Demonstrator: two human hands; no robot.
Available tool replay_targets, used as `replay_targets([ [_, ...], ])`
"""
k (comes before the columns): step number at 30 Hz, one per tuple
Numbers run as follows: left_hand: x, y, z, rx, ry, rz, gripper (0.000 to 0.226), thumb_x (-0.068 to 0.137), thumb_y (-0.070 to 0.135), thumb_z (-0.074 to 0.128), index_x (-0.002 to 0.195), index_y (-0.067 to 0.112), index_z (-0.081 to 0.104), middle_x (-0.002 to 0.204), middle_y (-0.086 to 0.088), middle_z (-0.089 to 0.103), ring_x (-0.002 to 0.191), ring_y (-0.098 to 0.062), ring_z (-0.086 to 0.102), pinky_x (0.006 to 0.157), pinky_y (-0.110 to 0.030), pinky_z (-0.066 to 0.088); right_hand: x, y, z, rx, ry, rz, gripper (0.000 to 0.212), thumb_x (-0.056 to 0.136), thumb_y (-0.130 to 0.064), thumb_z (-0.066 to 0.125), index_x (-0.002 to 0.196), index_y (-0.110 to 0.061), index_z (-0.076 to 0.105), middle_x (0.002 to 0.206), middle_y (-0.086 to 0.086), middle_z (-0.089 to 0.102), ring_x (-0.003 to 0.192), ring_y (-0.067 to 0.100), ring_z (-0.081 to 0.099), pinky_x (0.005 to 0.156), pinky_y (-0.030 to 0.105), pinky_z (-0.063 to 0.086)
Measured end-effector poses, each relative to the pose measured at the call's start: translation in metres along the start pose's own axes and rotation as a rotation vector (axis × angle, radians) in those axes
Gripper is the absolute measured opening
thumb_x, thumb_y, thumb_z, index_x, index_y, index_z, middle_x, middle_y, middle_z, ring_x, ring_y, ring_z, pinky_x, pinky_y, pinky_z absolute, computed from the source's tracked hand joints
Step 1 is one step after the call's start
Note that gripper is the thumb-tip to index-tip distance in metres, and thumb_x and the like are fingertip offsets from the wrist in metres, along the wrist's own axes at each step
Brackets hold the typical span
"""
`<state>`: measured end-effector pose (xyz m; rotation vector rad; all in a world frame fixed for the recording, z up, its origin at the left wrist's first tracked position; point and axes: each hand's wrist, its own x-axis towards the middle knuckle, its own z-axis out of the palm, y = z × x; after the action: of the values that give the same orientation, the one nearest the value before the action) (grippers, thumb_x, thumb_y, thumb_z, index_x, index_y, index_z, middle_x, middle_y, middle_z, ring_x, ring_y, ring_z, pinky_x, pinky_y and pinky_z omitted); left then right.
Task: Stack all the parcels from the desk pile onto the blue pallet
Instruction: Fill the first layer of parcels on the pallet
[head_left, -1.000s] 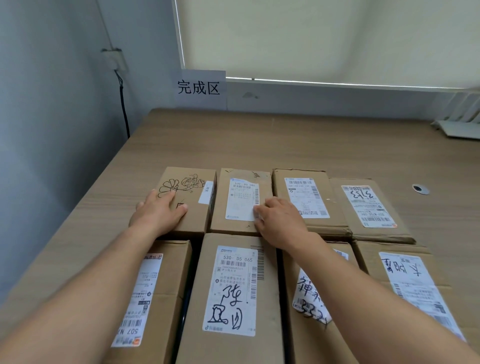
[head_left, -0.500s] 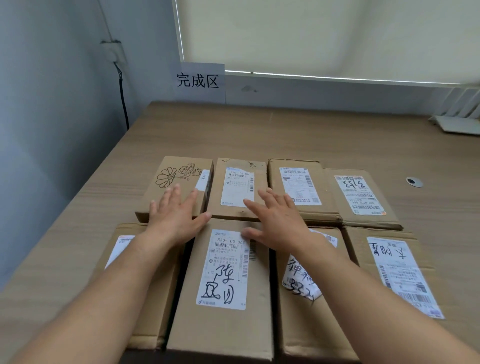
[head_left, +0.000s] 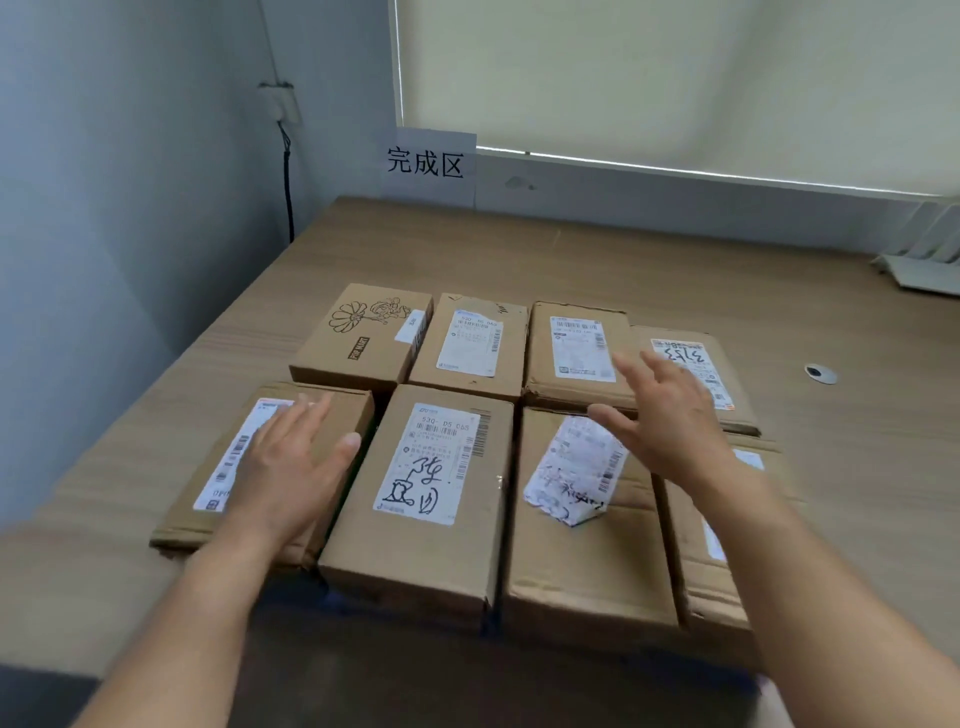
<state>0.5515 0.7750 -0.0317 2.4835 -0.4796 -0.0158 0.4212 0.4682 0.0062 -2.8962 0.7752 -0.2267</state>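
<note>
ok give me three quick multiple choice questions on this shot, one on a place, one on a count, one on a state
1. Where does the flower-drawing parcel lie?
A. far row, left end
B. near row, right end
C. on top of another parcel

2. How many parcels are in view?
A. five
B. eight
C. twelve

3. What state is the left hand in?
A. clenched in a fist
B. out of view
C. open, fingers straight, over the near-left parcel

Answers:
1. A, since the flower drawing is on the leftmost box of the far row.
2. B, since there are two rows of four.
3. C, since its fingers are stretched out above that box and curl round nothing.
</note>
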Motion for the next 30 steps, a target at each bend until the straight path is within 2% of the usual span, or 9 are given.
replay_targets([
  [2,-0.016,-0.009,-0.003,0.121,-0.002,-0.092,0.058,0.094,0.046,0.045,0.145,0.020,0.033,0.155,-0.005,0.025,0.144,-0.023,0.014,0.116,-0.038,0.011,-0.017,0.034,-0.007,0.023,0.019,0.119,0.070,0.089,-0.051,0.052,0.147,-0.021,0.029,0.153,0.013,0.025,0.140,0.030,0.023,0.111,0.042,0.020],
  [5,-0.029,-0.013,-0.002,0.294,-0.131,-0.252,0.055,0.097,0.045,0.036,0.148,0.024,0.026,0.158,-0.002,0.015,0.145,-0.023,0.007,0.113,-0.039,0.008,-0.044,0.079,-0.012,-0.001,-0.011,0.278,0.066,0.090,-0.048,0.052,0.144,-0.014,0.033,0.146,0.017,0.035,0.131,0.036,0.034,0.105,0.044,0.029],
  [7,-0.032,-0.012,0.000,0.372,-0.182,-0.262,0.054,0.097,0.048,0.032,0.147,0.027,0.027,0.158,-0.002,0.014,0.144,-0.025,0.009,0.113,-0.043,0.012,-0.062,0.101,-0.012,0.020,-0.036,0.373,0.062,0.091,-0.044,0.053,0.138,-0.008,0.037,0.138,0.022,0.041,0.126,0.039,0.037,0.102,0.045,0.032],
  [11,-0.039,-0.013,-0.003,0.409,-0.137,-0.272,0.056,0.095,0.050,0.033,0.146,0.027,0.030,0.156,-0.004,0.021,0.142,-0.028,0.016,0.110,-0.047,0.020,-0.092,0.123,-0.006,0.096,-0.117,0.492,0.059,0.090,-0.044,0.053,0.131,-0.003,0.041,0.132,0.022,0.045,0.122,0.038,0.041,0.095,0.043,0.037],
  [14,-0.050,-0.018,-0.002,0.438,-0.176,-0.262,0.067,0.090,0.060,0.034,0.147,0.026,0.030,0.156,-0.005,0.021,0.141,-0.030,0.020,0.111,-0.046,0.023,-0.105,0.128,0.002,0.162,-0.170,0.502,0.055,0.090,-0.045,0.053,0.125,-0.003,0.046,0.124,0.020,0.054,0.112,0.037,0.050,0.080,0.037,0.039],
  [16,-0.056,-0.018,-0.001,0.447,-0.198,-0.231,0.062,0.093,0.056,0.038,0.147,0.027,0.029,0.157,-0.006,0.018,0.142,-0.030,0.018,0.111,-0.047,0.022,-0.110,0.126,0.007,0.179,-0.190,0.483,0.047,0.091,-0.040,0.053,0.118,-0.002,0.051,0.117,0.020,0.059,0.104,0.036,0.054,0.073,0.033,0.036],
  [20,-0.060,-0.018,-0.004,0.408,-0.240,-0.200,0.059,0.093,0.048,0.043,0.147,0.030,0.026,0.158,-0.004,0.014,0.143,-0.030,0.015,0.112,-0.049,0.020,-0.110,0.119,0.014,0.158,-0.170,0.444,0.041,0.091,-0.031,0.052,0.119,-0.002,0.050,0.118,0.022,0.058,0.104,0.037,0.054,0.073,0.031,0.035],
  [25,-0.064,-0.013,-0.015,0.338,-0.363,-0.208,0.095,0.059,0.062,0.038,0.148,0.030,0.025,0.157,-0.009,0.014,0.142,-0.032,0.015,0.114,-0.047,0.019,-0.102,0.119,0.016,0.165,-0.159,0.419,0.038,0.091,-0.030,0.050,0.117,-0.002,0.052,0.114,0.022,0.059,0.093,0.035,0.052,0.070,0.031,0.035],
  [30,-0.062,-0.020,-0.010,0.433,-0.361,-0.147,0.111,0.055,0.074,0.052,0.150,0.028,0.017,0.157,-0.008,0.013,0.142,-0.032,0.015,0.113,-0.050,0.022,-0.096,0.125,0.019,0.153,-0.163,0.392,0.042,0.092,-0.033,0.049,0.121,-0.002,0.050,0.118,0.022,0.057,0.102,0.037,0.054,0.072,0.032,0.036],
])
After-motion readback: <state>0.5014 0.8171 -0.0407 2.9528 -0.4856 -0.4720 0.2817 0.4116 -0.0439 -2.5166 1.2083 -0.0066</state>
